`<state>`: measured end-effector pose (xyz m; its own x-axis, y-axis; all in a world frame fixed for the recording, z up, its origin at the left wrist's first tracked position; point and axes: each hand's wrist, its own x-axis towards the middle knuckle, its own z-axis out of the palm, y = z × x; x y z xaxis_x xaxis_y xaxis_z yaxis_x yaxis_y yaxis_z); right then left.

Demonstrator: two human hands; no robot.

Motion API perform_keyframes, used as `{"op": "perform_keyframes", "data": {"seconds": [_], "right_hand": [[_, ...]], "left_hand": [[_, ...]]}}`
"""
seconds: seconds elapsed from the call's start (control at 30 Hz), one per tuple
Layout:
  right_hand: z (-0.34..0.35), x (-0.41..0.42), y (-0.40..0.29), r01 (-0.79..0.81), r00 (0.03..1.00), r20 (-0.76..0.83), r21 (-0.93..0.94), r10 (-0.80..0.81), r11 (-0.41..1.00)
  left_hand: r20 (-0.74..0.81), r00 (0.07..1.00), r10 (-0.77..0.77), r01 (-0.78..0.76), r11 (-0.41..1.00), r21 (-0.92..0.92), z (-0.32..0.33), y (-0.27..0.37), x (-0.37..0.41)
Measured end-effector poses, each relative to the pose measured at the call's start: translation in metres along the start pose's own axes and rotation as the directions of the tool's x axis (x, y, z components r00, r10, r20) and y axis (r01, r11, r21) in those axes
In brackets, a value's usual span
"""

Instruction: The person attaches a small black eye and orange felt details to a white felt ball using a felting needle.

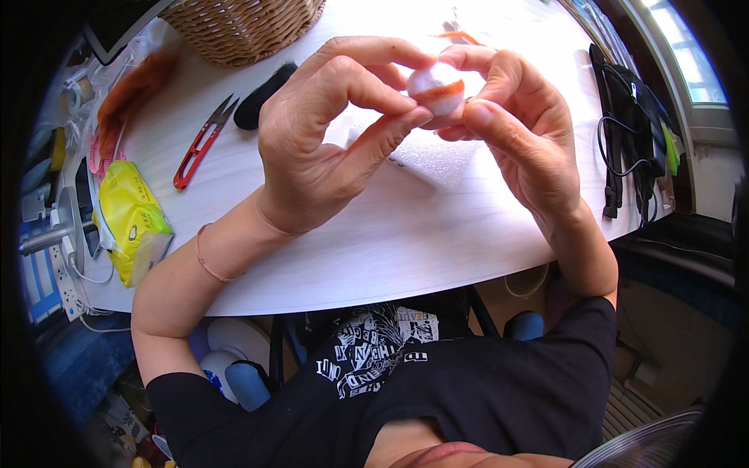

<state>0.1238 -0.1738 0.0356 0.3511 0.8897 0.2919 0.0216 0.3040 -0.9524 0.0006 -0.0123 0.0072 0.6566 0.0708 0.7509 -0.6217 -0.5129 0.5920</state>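
A small white ball, apparently felted wool, with an orange band point(437, 89) is held up between both hands above the table. My left hand point(327, 123) pinches its left side, the index finger and thumb meeting low by the ball. My right hand point(515, 111) steadies it from the right, with a fingertip at the top and other fingers beneath. Below the hands lies a white foam pad point(436, 155), partly hidden by my left hand. A strand of orange fibre point(462, 37) lies behind the right fingers, on the brightly lit tabletop.
Red-handled thread snips point(196, 149) and a black wool bundle point(266, 96) lie left of my hands. Further left are rust-orange wool point(131, 93) and a yellow tissue pack point(133, 225). A wicker basket point(246, 29) stands behind; a black strapped bag point(635, 117) lies at the right edge.
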Motion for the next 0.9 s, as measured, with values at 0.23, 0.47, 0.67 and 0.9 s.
{"op": "perform_keyframes", "data": {"seconds": [0.23,0.47,0.67,0.9], "right_hand": [[0.001,-0.001,0.0005,-0.029,0.999,0.014,-0.031,0.03,0.999],[0.0004,0.0004,0.0002,0.033,0.999,-0.011,-0.092,-0.034,0.995],[-0.0006,-0.0004,0.0027,0.053,0.998,-0.028,-0.071,-0.055,0.996],[-0.0009,0.0003,0.0019,-0.029,0.998,-0.049,0.002,0.029,1.0]], "left_hand": [[0.002,1.0,-0.01,0.01,1.0,0.006,0.0006,0.0013,-0.0012],[-0.004,1.0,-0.025,0.025,0.999,-0.023,0.0024,0.0011,-0.0019],[0.007,1.0,-0.01,0.01,1.0,-0.002,0.0017,0.0006,-0.0019],[-0.018,1.0,-0.016,0.017,0.999,0.033,0.0049,0.0036,-0.0019]]}}
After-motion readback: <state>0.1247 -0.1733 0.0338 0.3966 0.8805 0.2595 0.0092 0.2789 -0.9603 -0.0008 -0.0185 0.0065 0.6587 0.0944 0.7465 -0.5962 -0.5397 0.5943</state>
